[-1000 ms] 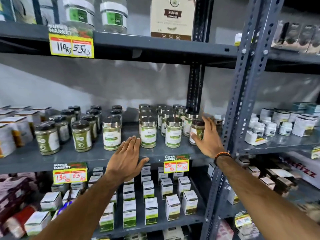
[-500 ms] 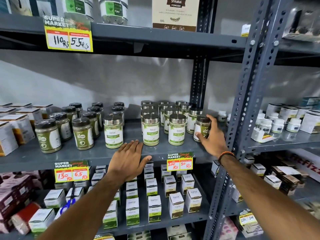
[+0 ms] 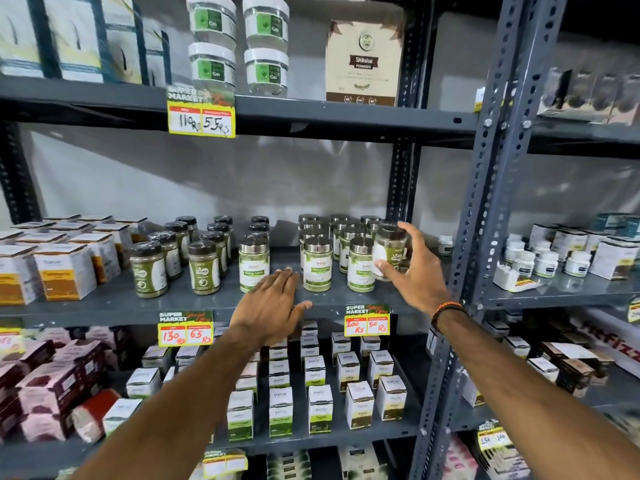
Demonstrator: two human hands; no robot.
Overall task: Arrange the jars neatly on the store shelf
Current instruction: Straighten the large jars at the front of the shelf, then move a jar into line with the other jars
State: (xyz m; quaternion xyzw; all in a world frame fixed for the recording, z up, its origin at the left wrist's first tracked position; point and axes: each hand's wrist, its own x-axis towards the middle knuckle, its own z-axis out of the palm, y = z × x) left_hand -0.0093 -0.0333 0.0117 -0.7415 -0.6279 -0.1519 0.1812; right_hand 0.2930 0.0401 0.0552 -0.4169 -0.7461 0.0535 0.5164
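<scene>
Nearest you, at the front lip of the middle shelf [image 3: 114,306], your left hand [image 3: 268,308] lies flat, fingers spread, holding nothing; it looks like a brace while the other hand works. Just right, your right hand [image 3: 414,271] is wrapped round a dark-lidded jar [image 3: 389,249], thumb across the white label, fingers behind. That jar tilts slightly and seems lifted clear of the shelf, though its base is hidden by your palm, so you cannot be sure. It sits at the right end of the silver-lidded jars [image 3: 317,265], where it does not match; its likely home is the dark-lidded group [image 3: 204,266] further left. Behind, the rear rows of both groups overlap and their count is unclear. Label print is too blurred to read. The upright post [image 3: 485,216] cuts off the shelf's right end.
</scene>
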